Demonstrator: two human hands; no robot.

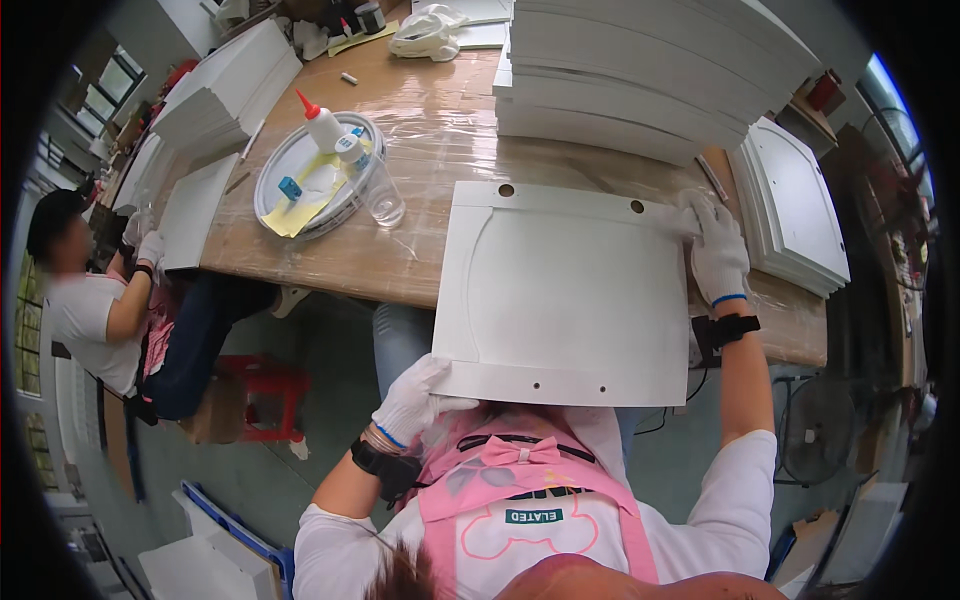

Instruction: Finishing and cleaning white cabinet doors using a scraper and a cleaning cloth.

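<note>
A white rectangular panel (580, 290) lies partly on the table and juts over its near edge toward my lap. It has two larger holes along the far edge, two small ones along the near edge, and a curved line down its left side. My left hand (415, 400), in a white knit glove, grips the panel's near left corner, thumb on top. At the panel's far right edge, my gloved right hand (718, 250) is bent over a pale, blurred thing (684, 222) that looks like a wipe or cloth, pressed against the panel's surface.
Tall stacks of white panels (640, 80) stand at the back, with another stack (795, 210) at right. Left of my panel, a round white lid (265, 190) carries a red-tipped glue bottle (320, 128); a clear bottle (383, 200) leans beside it. A seated co-worker (100, 300) works at far left.
</note>
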